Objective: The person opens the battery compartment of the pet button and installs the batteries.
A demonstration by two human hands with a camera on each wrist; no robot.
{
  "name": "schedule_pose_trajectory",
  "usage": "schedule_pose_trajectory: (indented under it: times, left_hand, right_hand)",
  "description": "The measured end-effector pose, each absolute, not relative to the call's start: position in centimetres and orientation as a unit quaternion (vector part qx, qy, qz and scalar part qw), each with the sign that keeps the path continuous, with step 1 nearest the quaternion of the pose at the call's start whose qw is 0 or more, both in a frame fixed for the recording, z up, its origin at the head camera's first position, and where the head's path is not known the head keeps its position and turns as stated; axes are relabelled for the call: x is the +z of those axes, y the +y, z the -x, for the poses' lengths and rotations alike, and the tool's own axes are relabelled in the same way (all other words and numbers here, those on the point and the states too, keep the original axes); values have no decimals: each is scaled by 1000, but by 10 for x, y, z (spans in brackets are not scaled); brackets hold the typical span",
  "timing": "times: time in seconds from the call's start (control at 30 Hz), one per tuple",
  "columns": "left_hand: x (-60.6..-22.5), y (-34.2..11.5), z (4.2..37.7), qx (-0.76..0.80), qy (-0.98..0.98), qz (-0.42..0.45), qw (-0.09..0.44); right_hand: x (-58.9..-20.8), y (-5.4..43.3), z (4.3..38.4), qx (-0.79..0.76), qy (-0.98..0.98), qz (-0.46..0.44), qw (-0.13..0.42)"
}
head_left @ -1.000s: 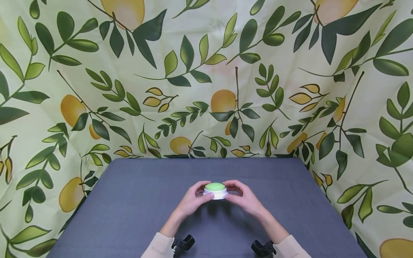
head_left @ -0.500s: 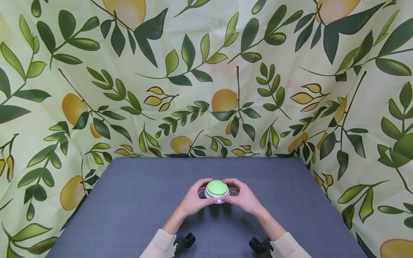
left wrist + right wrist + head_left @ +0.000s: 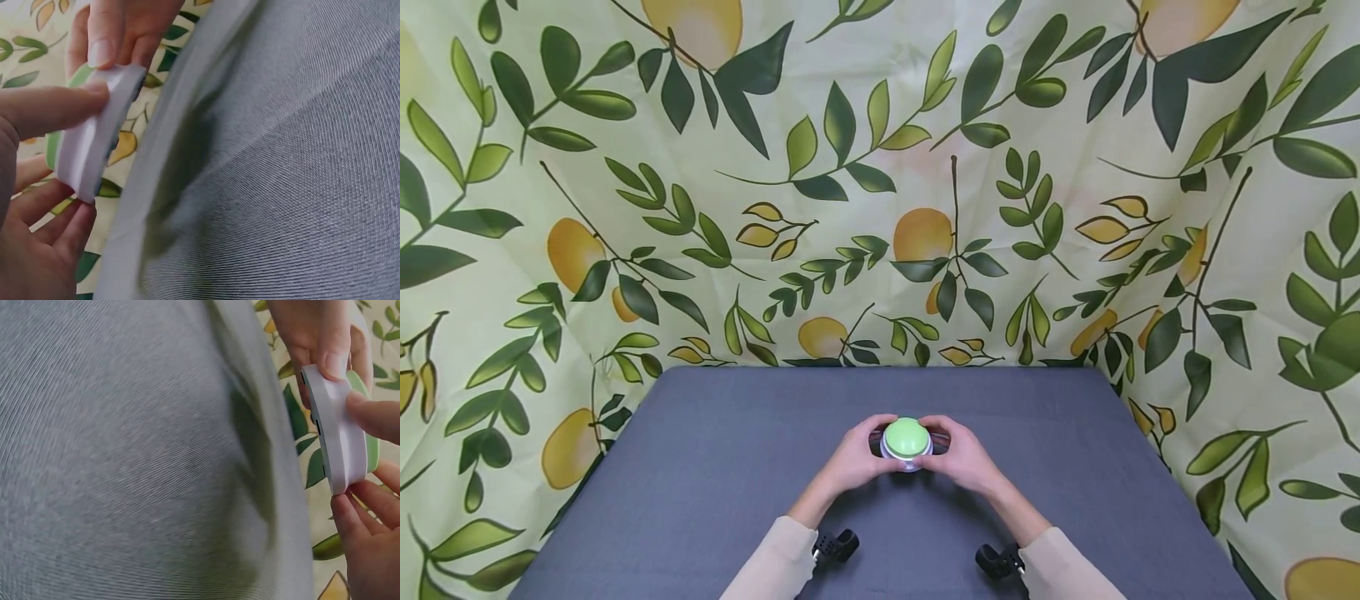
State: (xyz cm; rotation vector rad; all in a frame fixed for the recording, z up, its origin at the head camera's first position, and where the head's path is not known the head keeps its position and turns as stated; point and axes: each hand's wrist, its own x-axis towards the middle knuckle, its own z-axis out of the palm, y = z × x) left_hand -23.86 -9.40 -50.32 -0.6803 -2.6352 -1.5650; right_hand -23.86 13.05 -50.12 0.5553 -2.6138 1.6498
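Both hands hold a round push button (image 3: pixel 907 437) with a green domed top and a white base, its dome tilted toward the head camera. My left hand (image 3: pixel 857 457) grips the left side, thumb on the near edge and fingers around the far side. Mirroring it, my right hand (image 3: pixel 962 458) grips the right side. In the left wrist view the white base (image 3: pixel 94 147) is raised above the cloth, a thumb pressed on its rim. Small dark marks show along the underside of the base (image 3: pixel 337 434) in the right wrist view.
A dark grey cloth-covered table (image 3: pixel 737 450) lies beneath the hands, with their shadow on it. A curtain (image 3: pixel 850 275) printed with leaves and yellow fruit hangs behind and at both sides. Each wrist wears a black camera mount.
The push button has tipped toward the head camera, so more of its green dome shows and less of the white base. Both hands have turned with it, keeping their grip.
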Motion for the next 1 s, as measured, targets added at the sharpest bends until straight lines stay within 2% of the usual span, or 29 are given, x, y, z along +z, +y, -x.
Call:
schedule_pose_trajectory:
  times: [0.37,0.8,1.0]
  left_hand:
    - [-517,-90,245,-475,-856,203,-32]
    - [-522,-89,244,-452,-865,214,-26]
    - [-519,-94,239,-395,-892,222,3]
  right_hand:
    - [-522,128,245,511,-840,-183,-2]
    - [-526,128,246,501,-848,-172,-7]
    - [-522,137,243,470,-867,-165,8]
